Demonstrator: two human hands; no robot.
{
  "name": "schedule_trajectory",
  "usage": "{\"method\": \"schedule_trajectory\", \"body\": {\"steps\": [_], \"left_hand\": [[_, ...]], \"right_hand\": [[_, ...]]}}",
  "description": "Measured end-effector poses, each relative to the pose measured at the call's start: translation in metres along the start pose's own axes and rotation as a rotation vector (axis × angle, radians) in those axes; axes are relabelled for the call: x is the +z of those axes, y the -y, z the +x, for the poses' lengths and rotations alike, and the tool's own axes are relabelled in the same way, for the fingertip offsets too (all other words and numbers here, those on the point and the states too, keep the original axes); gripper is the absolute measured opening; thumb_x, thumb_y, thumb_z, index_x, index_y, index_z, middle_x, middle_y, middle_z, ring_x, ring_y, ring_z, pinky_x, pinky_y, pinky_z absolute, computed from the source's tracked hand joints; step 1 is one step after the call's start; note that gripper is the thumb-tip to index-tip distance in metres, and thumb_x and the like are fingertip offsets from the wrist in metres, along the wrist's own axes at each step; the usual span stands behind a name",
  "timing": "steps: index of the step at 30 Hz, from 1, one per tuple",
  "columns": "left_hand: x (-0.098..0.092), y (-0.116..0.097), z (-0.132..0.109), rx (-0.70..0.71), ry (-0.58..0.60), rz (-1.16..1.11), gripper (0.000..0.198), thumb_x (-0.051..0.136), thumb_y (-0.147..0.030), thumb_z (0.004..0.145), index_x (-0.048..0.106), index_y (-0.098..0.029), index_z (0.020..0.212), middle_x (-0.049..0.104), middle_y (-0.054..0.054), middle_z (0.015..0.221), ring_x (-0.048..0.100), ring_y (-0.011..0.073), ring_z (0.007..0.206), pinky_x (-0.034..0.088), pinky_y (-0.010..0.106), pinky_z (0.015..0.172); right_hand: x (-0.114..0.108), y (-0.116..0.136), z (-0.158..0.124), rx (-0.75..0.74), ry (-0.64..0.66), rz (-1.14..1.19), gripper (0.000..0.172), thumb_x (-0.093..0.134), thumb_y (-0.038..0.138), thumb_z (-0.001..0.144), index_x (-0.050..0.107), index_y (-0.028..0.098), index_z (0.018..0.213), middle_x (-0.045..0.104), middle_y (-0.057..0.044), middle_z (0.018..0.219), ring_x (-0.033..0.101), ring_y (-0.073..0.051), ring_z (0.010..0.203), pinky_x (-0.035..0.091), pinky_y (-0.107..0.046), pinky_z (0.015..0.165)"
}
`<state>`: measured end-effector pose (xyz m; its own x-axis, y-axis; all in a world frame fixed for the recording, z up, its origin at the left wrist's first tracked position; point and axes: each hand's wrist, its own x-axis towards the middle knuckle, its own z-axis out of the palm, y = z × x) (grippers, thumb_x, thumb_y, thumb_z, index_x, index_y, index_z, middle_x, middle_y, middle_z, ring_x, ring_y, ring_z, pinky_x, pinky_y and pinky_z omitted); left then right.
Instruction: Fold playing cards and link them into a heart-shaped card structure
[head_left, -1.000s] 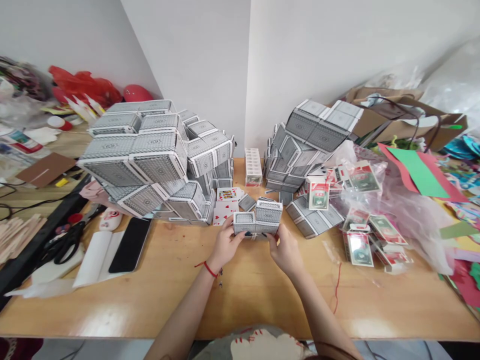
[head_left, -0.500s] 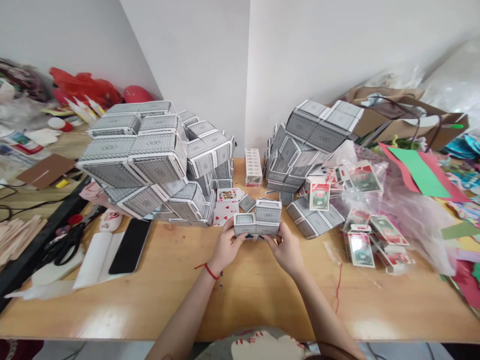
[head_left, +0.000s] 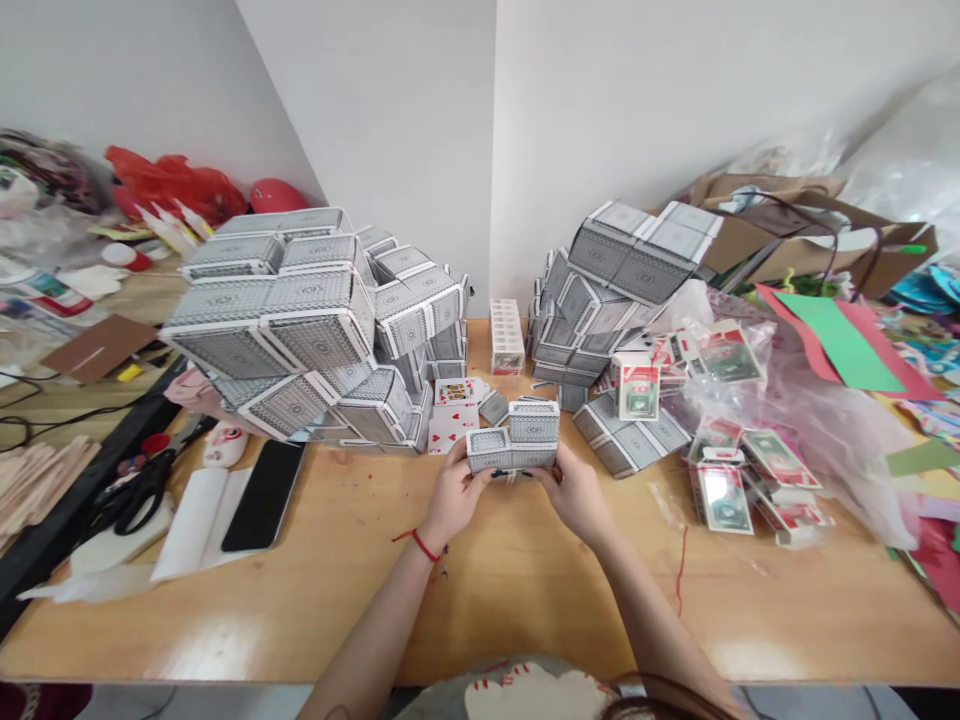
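Between both hands, just above the table, is a small open box folded from grey-backed playing cards (head_left: 499, 458), its right part standing higher than its left. My left hand (head_left: 455, 490) grips its left end, thumb along the near side. At the opposite end my right hand (head_left: 577, 490) is closed on the same box. Behind it, face-up playing cards (head_left: 451, 428) lie at the left, beside a loose grey-backed card (head_left: 493, 406). To the right rests a bigger card-built block (head_left: 630, 435), a boxed card deck (head_left: 637, 388) leaning over it.
Tall stacks of card-built blocks stand at left (head_left: 315, 310) and right (head_left: 630, 260). A row of card decks (head_left: 506, 335) sits between them. Opened deck boxes (head_left: 724, 495) and clear plastic lie at right. A black phone (head_left: 264, 497) and black scissors (head_left: 139, 490) are at left.
The view has shifted slightly. Both hands keep their hold on the card box, which is tilted a little differently; nothing has been let go.
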<state>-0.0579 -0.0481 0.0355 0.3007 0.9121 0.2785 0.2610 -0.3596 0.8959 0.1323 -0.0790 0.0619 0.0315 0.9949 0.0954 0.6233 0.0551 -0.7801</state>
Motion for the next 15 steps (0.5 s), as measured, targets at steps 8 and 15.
{"method": "schedule_trajectory", "body": {"steps": [8,15], "left_hand": [[0.0,-0.001,-0.002,0.005,-0.017,0.031,0.021,0.051,-0.02,0.078,0.062,-0.021,0.096,0.052,0.008,0.115,0.046,0.02,0.109,0.036,0.04,0.095],[0.0,-0.001,-0.002,0.024,-0.003,0.03,0.021,0.051,-0.019,0.078,0.063,-0.021,0.096,0.051,0.008,0.117,0.045,0.0202,0.11,0.036,0.041,0.094]], "right_hand": [[-0.023,-0.006,0.006,0.0,0.201,0.233,0.011,0.043,0.024,0.079,0.053,0.02,0.082,0.055,0.0,0.064,0.052,-0.014,0.058,0.043,-0.025,0.056],[-0.021,-0.015,0.006,0.124,0.193,0.45,0.016,0.051,0.034,0.077,0.047,0.019,0.078,0.051,0.002,0.059,0.048,-0.011,0.05,0.042,-0.024,0.049]]}}
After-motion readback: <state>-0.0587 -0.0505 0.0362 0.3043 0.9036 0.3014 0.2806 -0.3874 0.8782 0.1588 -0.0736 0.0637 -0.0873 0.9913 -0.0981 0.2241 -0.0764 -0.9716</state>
